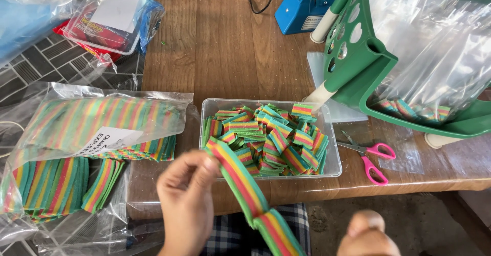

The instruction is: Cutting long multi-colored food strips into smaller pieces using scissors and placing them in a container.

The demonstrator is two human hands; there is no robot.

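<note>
My left hand [186, 205] pinches the top end of a long rainbow-striped candy belt [240, 184], which hangs down towards the bottom edge. My right hand [367, 235] shows only partly at the lower right, fingers curled; the belt's lower end [279, 233] runs towards it, but I cannot tell if it grips it. Just behind the belt a clear plastic tub [333, 170] holds many cut rainbow candy squares [271, 138].
Pink-handled scissors [371, 159] lie right of the tub. A green holder [368, 67] keeps a clear bag [434, 46] open, with candy pieces in it. Bags of uncut rainbow belts [87, 143] lie at left. A blue device [302, 8] stands at the back of the wooden table [230, 51].
</note>
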